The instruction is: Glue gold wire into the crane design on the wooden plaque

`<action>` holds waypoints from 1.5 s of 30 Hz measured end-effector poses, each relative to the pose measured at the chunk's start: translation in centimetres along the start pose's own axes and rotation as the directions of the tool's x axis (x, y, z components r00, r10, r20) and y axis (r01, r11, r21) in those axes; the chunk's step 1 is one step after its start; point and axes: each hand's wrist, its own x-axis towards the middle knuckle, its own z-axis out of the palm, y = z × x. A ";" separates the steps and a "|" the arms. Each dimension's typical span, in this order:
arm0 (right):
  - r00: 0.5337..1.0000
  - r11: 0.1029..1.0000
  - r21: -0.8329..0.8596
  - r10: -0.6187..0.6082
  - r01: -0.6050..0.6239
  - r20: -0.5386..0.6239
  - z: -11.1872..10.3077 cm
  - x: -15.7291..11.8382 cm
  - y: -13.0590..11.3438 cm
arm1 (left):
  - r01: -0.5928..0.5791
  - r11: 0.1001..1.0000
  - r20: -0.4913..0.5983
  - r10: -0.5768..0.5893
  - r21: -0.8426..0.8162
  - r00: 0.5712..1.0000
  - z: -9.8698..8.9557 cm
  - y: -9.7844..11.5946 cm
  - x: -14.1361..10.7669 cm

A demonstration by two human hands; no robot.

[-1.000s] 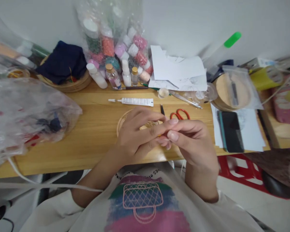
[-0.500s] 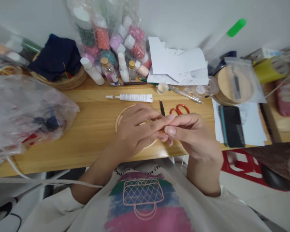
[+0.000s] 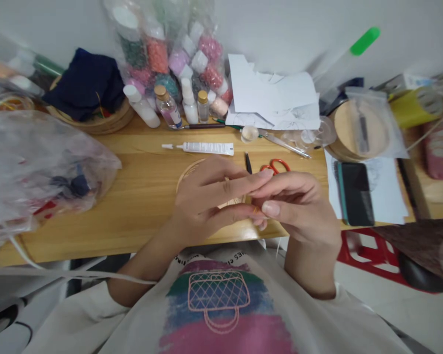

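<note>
Above the table [image 3: 140, 206], left hand [image 3: 206, 201] met right hand [image 3: 306, 211].
The right pinched an orange strand [image 3: 256, 210] (barely visible); the left's fingers lay slightly spread.

Smooth, wood-grained tabletop [image 3: 143, 206]

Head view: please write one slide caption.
Left hand and right hand meet at something small and orange above a wooden table, near red-handled scissors.

1. My left fingers [image 3: 229, 191] have spread, opening a gap between them.
2. My right thumb [image 3: 272, 209] has dropped lower, farther from my right forefinger [image 3: 280, 184].
3. The orange bit [image 3: 256, 210] has shifted lower.
</note>
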 end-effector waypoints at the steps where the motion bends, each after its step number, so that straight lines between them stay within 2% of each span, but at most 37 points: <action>1: 1.000 1.000 -0.007 -0.014 0.015 0.009 0.0 -0.1 0.0 | 0.030 0.999 -0.002 -0.030 -0.031 1.000 0.1 0.1 0.0; 4: 0.999 0.999 -0.034 -0.040 0.041 0.031 -0.2 -0.2 0.0 | 0.068 0.992 -0.018 -0.070 -0.108 0.997 0.3 0.3 0.0; 10: 0.995 0.999 -0.035 -0.035 0.039 0.098 -0.8 -0.1 0.0 | 0.067 0.981 -0.075 -0.082 -0.184 0.994 1.1 0.3 -0.1; 12: 0.992 1.000 -0.021 0.002 0.001 0.123 -0.9 0.1 0.2 | 0.133 0.963 -0.080 -0.155 -0.235 0.985 1.4 0.2 -0.2; 15: 0.987 0.996 0.048 0.069 -0.077 0.147 -0.9 0.5 0.8 | 0.228 0.914 -0.029 -0.252 -0.335 0.967 1.7 -0.1 -0.5; 18: 0.986 0.982 0.146 0.105 -0.123 0.126 -0.7 0.7 1.5 | 0.249 0.878 0.000 -0.273 -0.408 0.962 1.8 -0.6 -0.7; 22: 0.991 0.972 0.197 0.114 -0.127 0.075 -0.2 0.9 2.1 | 0.229 0.880 -0.054 -0.276 -0.416 0.960 1.9 -1.1 -0.8; 24: 0.994 0.977 0.187 0.104 -0.105 0.010 0.1 0.8 2.3 | 0.200 0.892 -0.089 -0.256 -0.406 0.962 1.9 -1.1 -0.7; 27: 0.984 0.995 0.099 0.020 -0.002 -0.175 0.6 0.6 2.5 | 0.206 0.915 -0.149 -0.270 -0.347 0.951 1.9 -0.5 -0.6; 29: 0.952 0.996 -0.018 -0.093 0.092 -0.293 0.9 0.3 2.7 | 0.205 0.941 -0.202 -0.263 -0.267 0.944 1.8 0.2 -0.5; 31: 0.913 0.977 -0.135 -0.203 0.165 -0.354 1.1 -0.1 2.8 | 0.191 0.964 -0.244 -0.232 -0.183 0.941 1.8 1.0 -0.5; 33: 0.887 0.955 -0.218 -0.272 0.201 -0.373 1.2 -0.4 2.9 | 0.180 0.977 -0.267 -0.204 -0.114 0.942 1.7 1.7 -0.4; 36: 0.866 0.930 -0.283 -0.331 0.233 -0.374 1.3 -0.7 2.9 | 0.227 0.973 -0.258 -0.227 -0.030 0.939 1.5 2.3 -0.4; 40: 0.829 0.891 -0.342 -0.419 0.297 -0.372 1.5 -0.9 3.1 | 0.188 0.981 -0.246 -0.173 0.039 0.954 1.2 2.5 -0.4; 45: 0.773 0.799 -0.534 -0.515 0.276 -0.371 1.9 -1.0 3.1 | 0.163 0.980 -0.219 -0.134 0.118 0.967 1.0 2.6 -0.5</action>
